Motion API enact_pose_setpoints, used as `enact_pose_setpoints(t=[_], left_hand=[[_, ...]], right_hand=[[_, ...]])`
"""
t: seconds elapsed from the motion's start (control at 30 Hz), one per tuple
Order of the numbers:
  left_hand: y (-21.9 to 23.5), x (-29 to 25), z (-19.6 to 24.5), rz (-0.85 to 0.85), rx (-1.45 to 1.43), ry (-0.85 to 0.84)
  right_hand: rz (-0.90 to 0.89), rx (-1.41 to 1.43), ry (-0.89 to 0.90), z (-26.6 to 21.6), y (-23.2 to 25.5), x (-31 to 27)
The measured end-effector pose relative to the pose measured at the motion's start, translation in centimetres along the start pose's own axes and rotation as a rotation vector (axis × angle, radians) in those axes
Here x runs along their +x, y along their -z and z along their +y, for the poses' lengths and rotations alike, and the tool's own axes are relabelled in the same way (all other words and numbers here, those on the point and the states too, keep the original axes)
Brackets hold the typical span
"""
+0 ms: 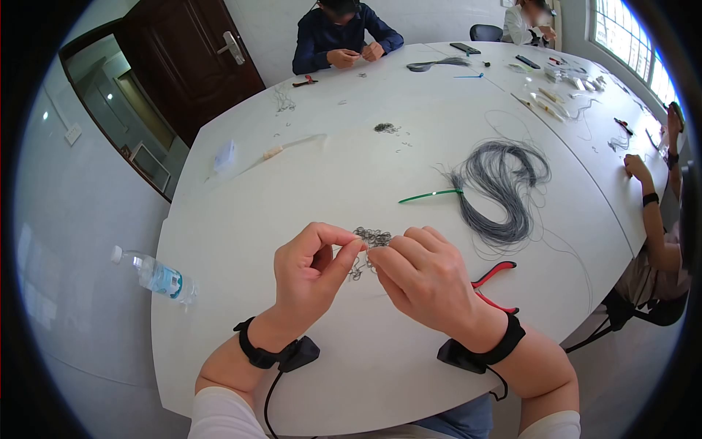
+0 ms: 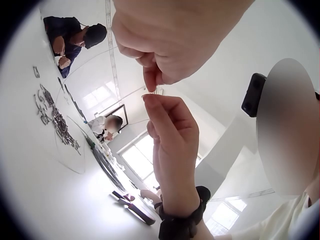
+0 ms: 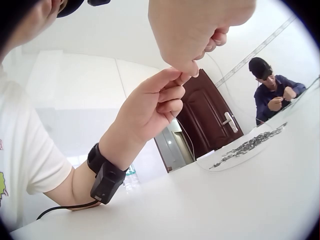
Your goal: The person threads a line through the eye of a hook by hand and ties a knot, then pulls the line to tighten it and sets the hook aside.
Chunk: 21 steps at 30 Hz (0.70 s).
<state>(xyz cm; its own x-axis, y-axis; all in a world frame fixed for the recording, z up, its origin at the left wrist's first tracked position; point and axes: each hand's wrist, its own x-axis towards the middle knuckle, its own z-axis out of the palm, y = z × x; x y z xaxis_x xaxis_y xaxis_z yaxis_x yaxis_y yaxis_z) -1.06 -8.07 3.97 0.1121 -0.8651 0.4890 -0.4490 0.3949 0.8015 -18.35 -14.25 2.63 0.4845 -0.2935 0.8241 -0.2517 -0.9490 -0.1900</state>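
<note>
Thumb and fingertips of the left hand pinch a very small, thin item, seemingly a fine strand, over the near part of the table. The right hand meets it there, its thumb and forefinger pinched at the same spot and the other fingers curled. In the left wrist view the fingertips of the left hand and right hand almost touch. The right wrist view has the left hand below the right hand; what lies between the tips is mostly hidden. Small metal pieces lie heaped just beyond the hands.
Red-and-black pliers lie right of the right hand, and a grey strand bundle with a green tie beyond. A water bottle is at the left. A smaller dark pile lies farther back. Other people sit around the table.
</note>
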Motion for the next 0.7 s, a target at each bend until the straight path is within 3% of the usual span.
enact_pose_setpoints(t=[0.37,0.7], left_hand=[[0.2,0.7,-0.1,0.037,0.39,-0.406],[0.4,0.8,0.4,-0.016,0.405,-0.411]], right_hand=[[0.007,-0.175,0.205,0.0,2.2,1.0],[0.015,0.035,0.038,1.3,2.4,1.2]])
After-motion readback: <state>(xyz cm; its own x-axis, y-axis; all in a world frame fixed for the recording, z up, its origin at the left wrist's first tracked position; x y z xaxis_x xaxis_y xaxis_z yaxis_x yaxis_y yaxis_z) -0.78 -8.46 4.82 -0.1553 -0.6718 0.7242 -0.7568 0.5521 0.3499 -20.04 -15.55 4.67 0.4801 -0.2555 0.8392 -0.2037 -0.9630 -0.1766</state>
